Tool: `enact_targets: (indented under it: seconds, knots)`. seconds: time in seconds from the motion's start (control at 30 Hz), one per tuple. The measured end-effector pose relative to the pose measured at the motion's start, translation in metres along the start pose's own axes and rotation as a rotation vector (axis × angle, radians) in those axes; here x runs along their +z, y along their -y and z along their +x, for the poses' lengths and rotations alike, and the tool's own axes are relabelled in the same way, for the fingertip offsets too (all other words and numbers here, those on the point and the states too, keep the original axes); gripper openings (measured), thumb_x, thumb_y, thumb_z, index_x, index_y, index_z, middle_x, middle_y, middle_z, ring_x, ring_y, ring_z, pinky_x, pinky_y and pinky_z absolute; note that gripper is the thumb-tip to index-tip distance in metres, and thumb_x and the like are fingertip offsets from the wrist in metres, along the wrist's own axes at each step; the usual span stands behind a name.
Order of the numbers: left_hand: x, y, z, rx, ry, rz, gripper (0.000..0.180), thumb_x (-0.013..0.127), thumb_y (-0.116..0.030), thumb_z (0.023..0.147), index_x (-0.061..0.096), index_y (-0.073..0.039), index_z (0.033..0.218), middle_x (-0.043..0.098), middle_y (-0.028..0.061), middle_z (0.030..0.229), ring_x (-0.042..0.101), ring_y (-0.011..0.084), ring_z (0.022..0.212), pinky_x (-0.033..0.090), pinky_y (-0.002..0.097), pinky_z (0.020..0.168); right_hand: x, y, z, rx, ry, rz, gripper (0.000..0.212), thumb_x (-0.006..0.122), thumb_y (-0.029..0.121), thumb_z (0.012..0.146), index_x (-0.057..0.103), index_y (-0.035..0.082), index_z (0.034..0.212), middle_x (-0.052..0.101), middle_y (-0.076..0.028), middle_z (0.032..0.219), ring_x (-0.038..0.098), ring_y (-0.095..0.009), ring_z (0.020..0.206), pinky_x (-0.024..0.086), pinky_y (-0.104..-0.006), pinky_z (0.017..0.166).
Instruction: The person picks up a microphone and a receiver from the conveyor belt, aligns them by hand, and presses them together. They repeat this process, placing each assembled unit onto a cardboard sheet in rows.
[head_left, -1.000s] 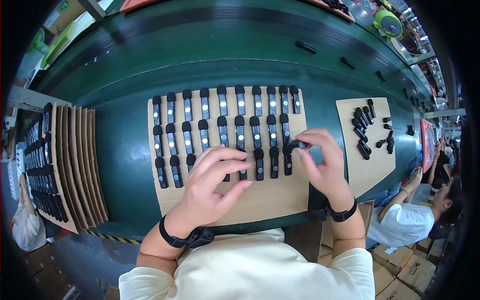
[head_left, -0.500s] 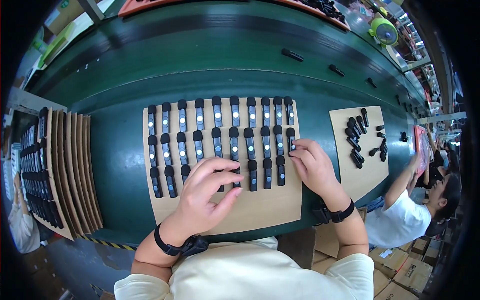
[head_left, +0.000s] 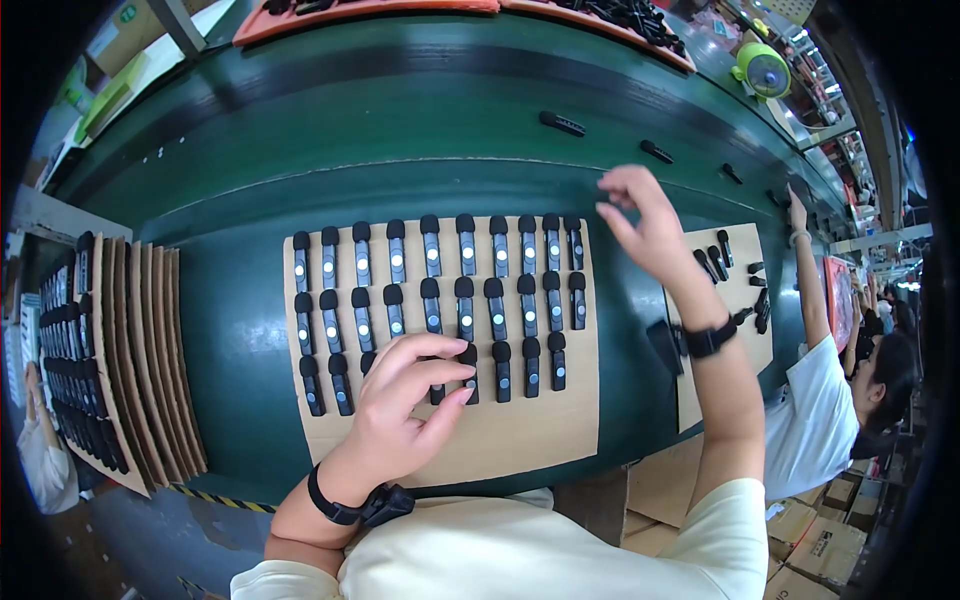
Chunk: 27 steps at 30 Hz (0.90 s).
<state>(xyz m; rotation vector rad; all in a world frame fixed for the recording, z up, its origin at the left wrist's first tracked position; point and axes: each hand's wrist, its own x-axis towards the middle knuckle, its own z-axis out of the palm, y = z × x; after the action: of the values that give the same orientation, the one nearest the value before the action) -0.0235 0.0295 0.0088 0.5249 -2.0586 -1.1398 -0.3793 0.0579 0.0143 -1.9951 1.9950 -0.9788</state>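
Observation:
Small black clip-on microphones (head_left: 466, 239) with foam tops and pale round dots lie in three rows on a cardboard sheet (head_left: 520, 440) before me. My left hand (head_left: 405, 405) hovers over the bottom row, its fingers and thumb apart in a loose curve. Its fingertips are beside one microphone (head_left: 472, 378), and the hand hides part of that row. Beyond the sheet's far right corner, my right hand (head_left: 645, 220) is raised over the green table (head_left: 235, 350). Its fingers are bent with a gap to the thumb, and nothing shows between them.
Loose microphones lie on another cardboard sheet (head_left: 745, 350) at right, partly behind my right arm. More microphones (head_left: 562, 123) are spaced along the far green strip. Upright cardboard sheets (head_left: 165, 350) stand at left. Orange trays (head_left: 370, 22) sit at the back. A co-worker (head_left: 815, 410) reaches in at right.
My right hand has left the microphone at the middle row's right end and moved up and away. My left hand keeps its place. The co-worker's arm now stretches toward the far strip.

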Motion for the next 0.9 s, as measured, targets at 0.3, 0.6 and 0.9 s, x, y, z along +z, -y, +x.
enact_targets:
  seconds: [0.3,0.6,0.9]
  knots:
    - [0.001,0.005,0.002,-0.011,0.000,-0.006,0.022,0.069,0.006,0.075,0.067,-0.001,0.096,0.063,0.0146,0.111,0.063,0.0270,0.098,0.052,0.0339,0.083,0.030,-0.086,0.103,0.103,0.059,-0.430,0.031,0.069,0.010,0.086,0.064,0.003,0.115,0.060,-0.009,0.098,0.059,-0.017,0.090,0.050,-0.0276,0.083]
    - [-0.010,-0.001,0.000,-0.023,-0.021,-0.023,0.023,0.069,0.005,0.075,0.067,0.001,0.097,0.064,0.0162,0.110,0.063,0.0287,0.100,0.050,0.0369,0.087,0.012,0.037,0.030,0.223,0.051,0.471,0.021,0.059,0.008,0.095,0.067,0.002,0.113,0.063,-0.001,0.095,0.056,-0.007,0.081,0.048,-0.0230,0.074]
    - [-0.010,-0.013,0.000,-0.129,-0.016,-0.206,0.036,0.078,-0.007,0.076,0.068,-0.003,0.109,0.067,0.0117,0.104,0.064,0.0272,0.094,0.047,0.0426,0.092,0.028,0.162,-0.081,0.205,0.212,0.659,0.024,0.061,0.000,0.088,0.064,-0.004,0.111,0.061,-0.010,0.097,0.059,-0.018,0.089,0.047,-0.0276,0.082]
